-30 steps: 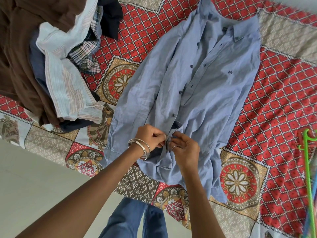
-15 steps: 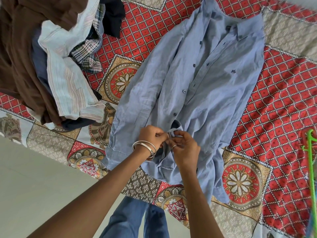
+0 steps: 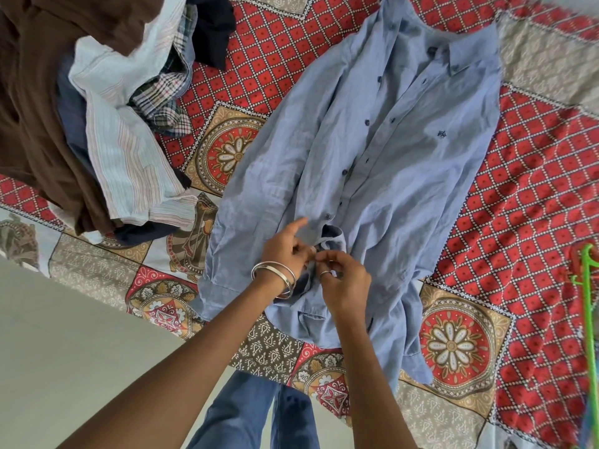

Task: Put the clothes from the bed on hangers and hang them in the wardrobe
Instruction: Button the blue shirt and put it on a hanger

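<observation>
A light blue button-up shirt [image 3: 405, 150] lies spread front-up on the bed [image 3: 531, 202], collar at the far end, most of its dark buttons fastened. Both my hands meet at the shirt's lower placket, near the hem. My left hand [image 3: 287, 251], bangles on the wrist, pinches the placket edge with thumb and fingers while its index finger sticks out. My right hand [image 3: 342, 277], a ring on one finger, pinches the facing edge of the fabric. A green plastic hanger [image 3: 588, 286] lies at the bed's right edge, partly cut off by the frame.
A heap of clothes [image 3: 107, 102] fills the bed's left end: brown cloth, striped shirts, a checked one, dark pieces. The red patterned bedspread hangs over the near edge. Pale floor [image 3: 64, 351] lies at the lower left, with my jeans-clad legs [image 3: 252, 416] below.
My left index finger has lifted and now points outward; the hands stay at the same spot on the lower placket. The view has shifted slightly.
</observation>
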